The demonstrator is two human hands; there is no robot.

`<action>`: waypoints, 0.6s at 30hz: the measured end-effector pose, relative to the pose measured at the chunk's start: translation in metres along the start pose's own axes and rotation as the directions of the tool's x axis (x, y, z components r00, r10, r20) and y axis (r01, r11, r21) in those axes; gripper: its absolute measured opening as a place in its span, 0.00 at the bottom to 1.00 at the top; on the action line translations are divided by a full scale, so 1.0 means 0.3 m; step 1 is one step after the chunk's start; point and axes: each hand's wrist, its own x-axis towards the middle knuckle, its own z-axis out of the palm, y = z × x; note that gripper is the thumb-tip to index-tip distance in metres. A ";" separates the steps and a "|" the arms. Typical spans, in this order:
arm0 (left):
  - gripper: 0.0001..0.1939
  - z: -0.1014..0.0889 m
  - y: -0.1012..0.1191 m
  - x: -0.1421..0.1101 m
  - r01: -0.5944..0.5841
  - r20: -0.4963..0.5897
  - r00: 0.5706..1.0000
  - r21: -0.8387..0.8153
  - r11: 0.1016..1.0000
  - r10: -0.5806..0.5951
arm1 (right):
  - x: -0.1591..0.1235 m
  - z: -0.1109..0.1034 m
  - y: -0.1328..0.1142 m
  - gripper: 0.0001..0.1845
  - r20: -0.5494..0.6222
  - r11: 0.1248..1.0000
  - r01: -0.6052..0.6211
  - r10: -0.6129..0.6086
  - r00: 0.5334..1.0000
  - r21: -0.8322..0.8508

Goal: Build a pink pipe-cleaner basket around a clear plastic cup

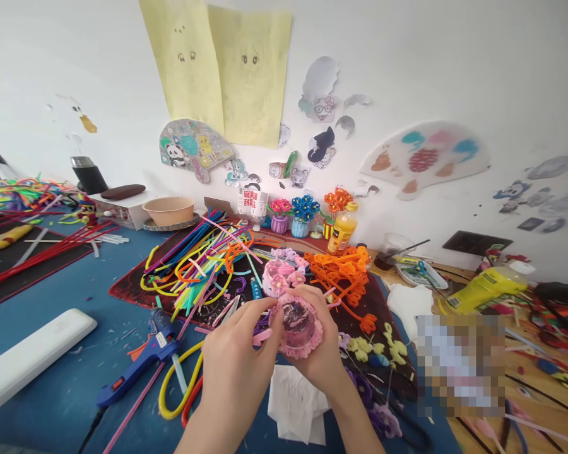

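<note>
Between my hands is a small clear cup [297,326] with a ruffled pink pipe-cleaner rim, its round opening facing me. My right hand [322,337] wraps around its far and right side. The fingers of my left hand [241,347] are closed at its left rim, and a short pink strip [262,337] sticks out by the thumb. Just beyond my fingertips sits a cluster of pink pipe-cleaner flowers [280,276]; whether it joins the cup I cannot tell. A crumpled white tissue [297,407] lies below my hands.
A blue hot glue gun [139,362] rests at left beside a yellow pipe cleaner loop [163,403]. Colourful pipe cleaners [203,258] are heaped behind it. Orange flowers [343,277] and an orange drink bottle [343,230] stand right of centre. A white bar-shaped device [38,359] lies far left.
</note>
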 end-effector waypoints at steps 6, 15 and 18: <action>0.10 0.008 -0.010 -0.006 -0.148 -0.050 0.987 0.071 0.986 0.152 | 0.008 0.004 -0.006 0.29 0.003 1.000 0.013 -0.013 1.000 0.002; 0.16 0.005 -0.029 -0.030 -0.383 0.017 0.917 0.321 0.866 0.399 | 0.008 0.006 -0.013 0.26 -0.004 1.000 0.007 -0.007 1.000 -0.020; 0.16 0.002 -0.033 -0.034 -0.435 0.051 0.893 0.357 0.827 0.448 | 0.013 0.005 -0.020 0.27 0.018 1.000 0.004 -0.004 1.000 0.003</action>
